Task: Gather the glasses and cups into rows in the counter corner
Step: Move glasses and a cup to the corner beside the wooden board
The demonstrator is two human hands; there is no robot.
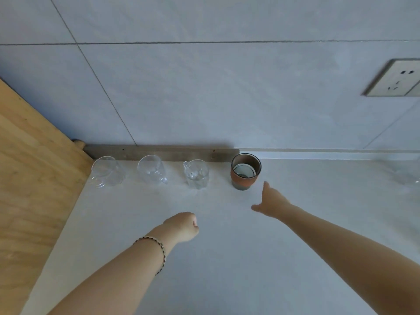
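Your four drinking vessels stand in one row along the back of the pale counter (227, 258), close to the wall. From the corner outward: a clear glass (105, 171) right beside the wooden panel (29, 178), a second clear glass (152, 170), a third clear glass (196, 174) with what looks like a small handle or spout at its rim, and then a brown cup (246, 172) with a dark band at its base and a pale inside. All four are upright and spaced apart, none touching its neighbour. Behind the three glasses a dark strip (159, 152) runs along the foot of the tiled wall (204, 87); the cup sits just past its right end.

Your left hand (181, 226) is curled into a loose fist, fingers tucked in, holding nothing. It hangs over bare counter, well in front of the third glass — whether it rests on the surface you cannot tell. A braided bracelet (156, 248) circles that wrist.

Your right hand (271, 202) is spread, thumb out to the left and one finger stretched forward, its tip near the lower right side of the brown cup but not touching it. It grips nothing.

At the far right edge something clear (406, 176) sits on the counter, too blurred to identify. A wall socket (395, 78) is mounted on the tiles above it.
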